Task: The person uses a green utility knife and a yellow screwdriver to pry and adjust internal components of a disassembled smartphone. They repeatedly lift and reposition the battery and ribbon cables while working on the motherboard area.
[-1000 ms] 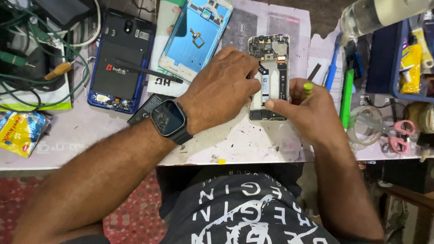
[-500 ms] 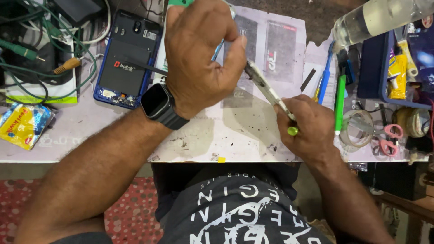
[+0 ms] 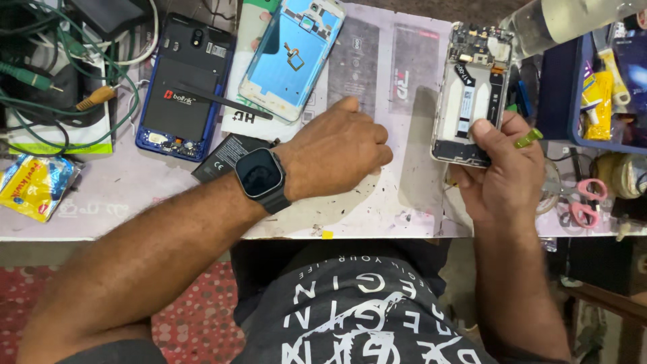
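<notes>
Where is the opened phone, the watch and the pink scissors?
opened phone (image 3: 470,101), head view, its inner board.
watch (image 3: 261,173), head view, its dark screen.
pink scissors (image 3: 588,201), head view, the handle loops.

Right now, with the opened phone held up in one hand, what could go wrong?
1. The right hand grips the opened phone only at its lower end, together with a green tool; it could slip or the tool could scratch the exposed board.
2. The left hand rests on the paper, giving the phone no support.
</notes>
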